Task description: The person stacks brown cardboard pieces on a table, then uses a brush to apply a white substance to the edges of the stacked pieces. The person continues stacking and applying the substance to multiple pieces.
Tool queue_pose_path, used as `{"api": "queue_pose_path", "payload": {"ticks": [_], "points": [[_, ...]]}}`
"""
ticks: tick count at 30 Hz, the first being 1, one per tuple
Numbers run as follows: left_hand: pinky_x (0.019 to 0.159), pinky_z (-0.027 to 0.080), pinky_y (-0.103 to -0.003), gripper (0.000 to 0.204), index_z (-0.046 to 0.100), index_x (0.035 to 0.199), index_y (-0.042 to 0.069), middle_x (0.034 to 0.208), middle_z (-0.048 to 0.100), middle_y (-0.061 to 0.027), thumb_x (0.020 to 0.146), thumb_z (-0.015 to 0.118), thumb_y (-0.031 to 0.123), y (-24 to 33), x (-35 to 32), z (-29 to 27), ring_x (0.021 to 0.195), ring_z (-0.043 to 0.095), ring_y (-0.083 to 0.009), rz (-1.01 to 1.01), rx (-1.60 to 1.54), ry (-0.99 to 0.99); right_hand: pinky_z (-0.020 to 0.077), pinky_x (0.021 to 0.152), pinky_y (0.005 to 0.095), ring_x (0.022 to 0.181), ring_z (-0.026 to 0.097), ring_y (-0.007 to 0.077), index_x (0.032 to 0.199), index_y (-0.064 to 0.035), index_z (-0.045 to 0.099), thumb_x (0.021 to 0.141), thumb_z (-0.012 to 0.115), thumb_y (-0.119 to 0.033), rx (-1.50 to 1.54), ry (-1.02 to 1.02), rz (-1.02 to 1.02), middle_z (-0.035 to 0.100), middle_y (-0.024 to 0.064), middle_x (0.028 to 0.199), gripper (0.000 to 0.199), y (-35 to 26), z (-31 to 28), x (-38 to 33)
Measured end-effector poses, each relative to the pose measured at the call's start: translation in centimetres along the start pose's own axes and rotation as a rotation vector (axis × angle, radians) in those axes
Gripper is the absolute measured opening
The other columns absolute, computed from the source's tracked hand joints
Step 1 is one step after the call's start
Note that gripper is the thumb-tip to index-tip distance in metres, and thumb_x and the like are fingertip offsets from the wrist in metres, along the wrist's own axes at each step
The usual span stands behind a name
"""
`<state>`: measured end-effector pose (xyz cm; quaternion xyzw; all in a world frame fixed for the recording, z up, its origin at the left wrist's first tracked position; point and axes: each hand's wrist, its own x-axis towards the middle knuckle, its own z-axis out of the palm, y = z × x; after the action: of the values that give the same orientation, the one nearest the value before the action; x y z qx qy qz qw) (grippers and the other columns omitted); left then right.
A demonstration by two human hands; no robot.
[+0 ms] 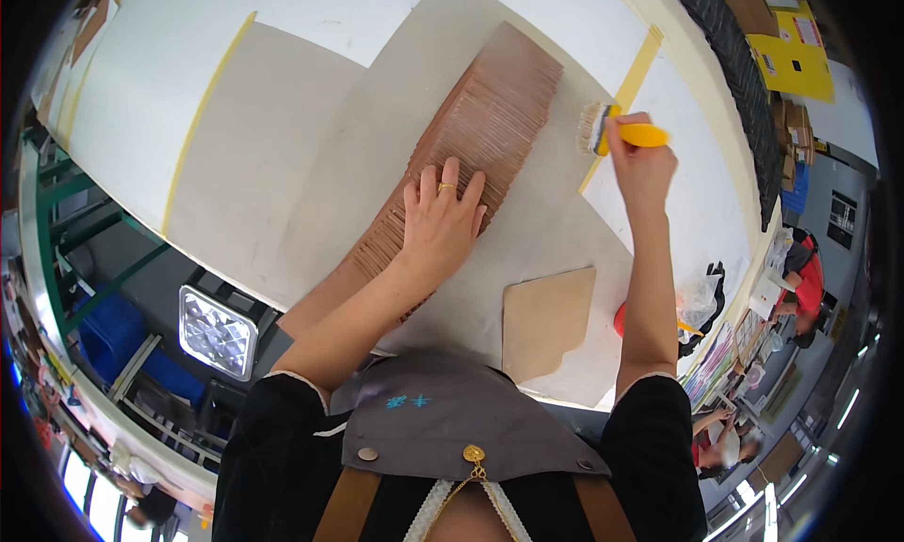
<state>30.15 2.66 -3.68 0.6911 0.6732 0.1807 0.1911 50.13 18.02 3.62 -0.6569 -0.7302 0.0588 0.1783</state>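
Observation:
A long fanned row of thin brown strips (499, 99), overlapping one another, runs diagonally over the grey sheet on the table. My left hand (441, 212) rests on the middle of this row with its fingers spread, a ring on one finger. To the right of the strips, my right hand (642, 170) grips a yellow-handled brush (645, 135) with pale bristles. The bristles point left toward the strips and stand apart from them. What the strips are made of I cannot tell for sure; they look like leather.
A tan board (548, 321) with one uneven corner lies near the table's front edge. Yellow tape (640, 71) marks the white table. By my right forearm are a partly hidden red container (619, 320) and a clear plastic bag (697, 299). Other people work farther off at the right.

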Motion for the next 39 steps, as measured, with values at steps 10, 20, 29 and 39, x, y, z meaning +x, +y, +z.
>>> {"api": "queue_pose_path", "payload": {"ticks": [10, 20, 29, 39], "points": [[0.099, 0.041, -0.048, 0.041, 0.063, 0.128, 0.011, 0.13, 0.057, -0.0098, 0.087, 0.071, 0.013, -2.8, -8.3, -5.8, 0.116, 0.052, -0.033, -0.064, -0.243, -0.084, 0.0538, 0.065, 0.0227, 0.077, 0.065, 0.0081, 0.098, -0.0015, 0.067, 0.095, 0.073, -0.01, 0.718, -0.29, -0.048, 0.069, 0.0047, 0.09, 0.011, -2.0, 0.3, -7.7], [0.1, 0.039, -0.05, 0.051, 0.061, 0.134, 0.016, 0.138, 0.049, -0.0099, 0.085, 0.075, 0.019, -2.9, -11.0, -1.9, 0.123, 0.047, -0.033, -0.02, 0.028, -0.068, 0.049, 0.053, 0.0303, 0.059, 0.067, 0.0188, 0.089, -0.0105, 0.065, 0.092, 0.074, -0.023, 0.266, -0.156, -0.169, 0.07, 0.0051, 0.077, 0.016, -5.1, -0.1, -7.5], [0.099, 0.038, -0.049, 0.051, 0.061, 0.133, 0.016, 0.138, 0.049, -0.0089, 0.084, 0.076, 0.019, -2.7, -10.9, -1.8, 0.123, 0.047, -0.0317, -0.024, 0.043, -0.065, 0.0528, 0.06, 0.03, 0.068, 0.067, 0.0231, 0.089, -0.0097, 0.068, 0.086, 0.08, -0.014, 0.278, -0.181, -0.305, 0.071, 0.0058, 0.084, 0.013, -6.3, -0.1, -8.6], [0.099, 0.038, -0.05, 0.049, 0.061, 0.132, 0.016, 0.137, 0.049, -0.0084, 0.085, 0.075, 0.019, -2.8, -10.8, -2.0, 0.122, 0.047, -0.0321, -0.029, 0.058, -0.074, 0.054, 0.061, 0.0323, 0.07, 0.069, 0.0251, 0.092, -0.0111, 0.068, 0.087, 0.077, -0.011, 0.131, -0.296, -0.401, 0.072, 0.0049, 0.087, 0.01, -5.5, -2.2, -7.4]]}}
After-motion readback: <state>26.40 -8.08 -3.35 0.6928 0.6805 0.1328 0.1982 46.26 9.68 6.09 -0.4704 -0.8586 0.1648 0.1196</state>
